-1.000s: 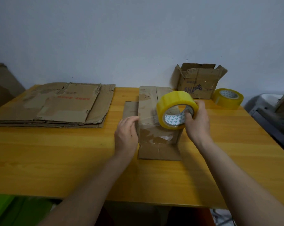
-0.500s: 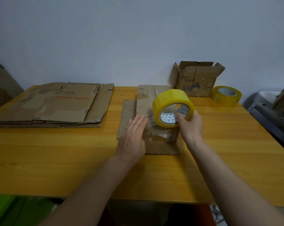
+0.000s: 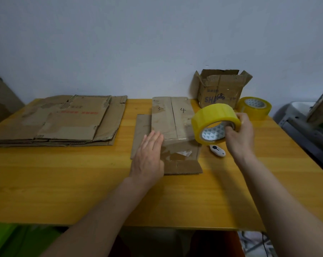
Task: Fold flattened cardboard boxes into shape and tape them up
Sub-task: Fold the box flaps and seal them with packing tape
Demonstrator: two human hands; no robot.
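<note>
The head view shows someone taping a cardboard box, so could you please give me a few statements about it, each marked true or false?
1. The right hand grips a yellow tape roll. True.
2. The left hand holds the box cutter. False: it lies flat and open on the box being taped; the cutter lies on the table.
3. A second tape roll sits beside the open box. True.
4. The flattened cardboard stack lies right of the hands. False: it lies to their left.
</note>
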